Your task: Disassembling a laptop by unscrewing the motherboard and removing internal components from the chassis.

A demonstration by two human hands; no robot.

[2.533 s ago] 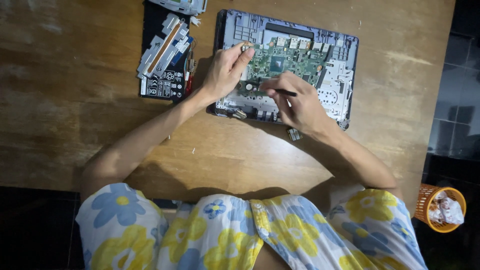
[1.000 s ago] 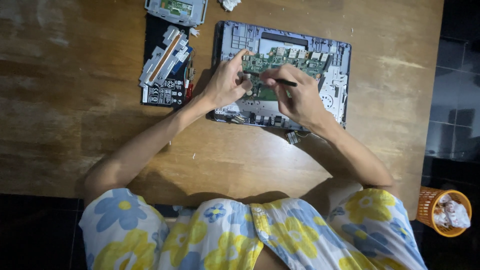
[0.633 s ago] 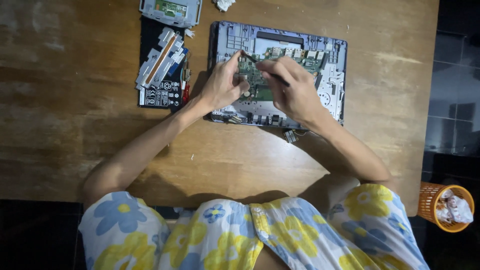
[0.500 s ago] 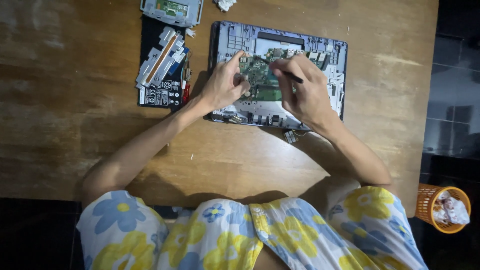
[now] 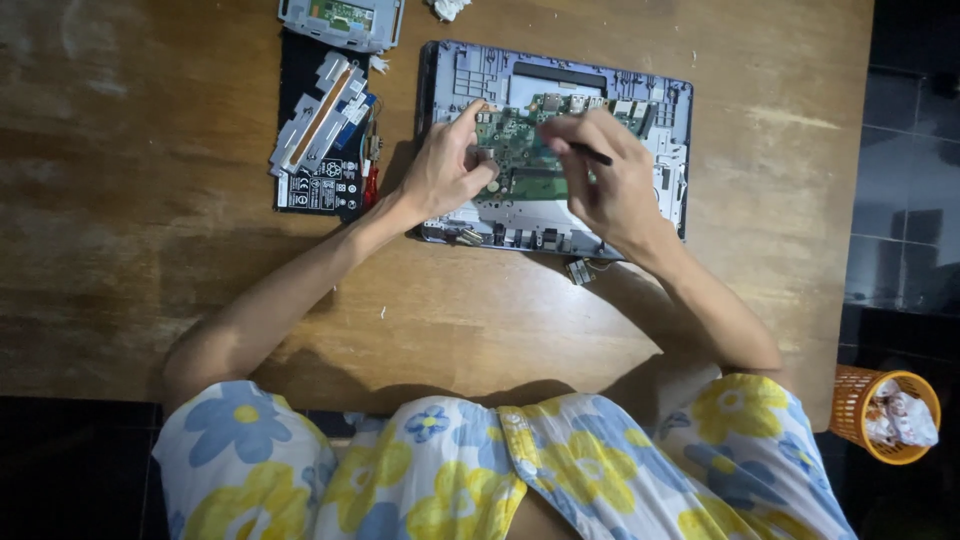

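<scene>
Head view: left hand [image 5: 445, 170] fingers pinch the green board [image 5: 520, 160] — its long axis left-right across the laptop [image 5: 560, 150]; right hand [image 5: 605, 180] fingers pinch a tool [image 5: 592, 153] pointing up-left.

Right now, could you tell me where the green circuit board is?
In the head view, the green circuit board sits inside the open grey laptop chassis at the table's far middle, between the left hand and the right hand.
</scene>
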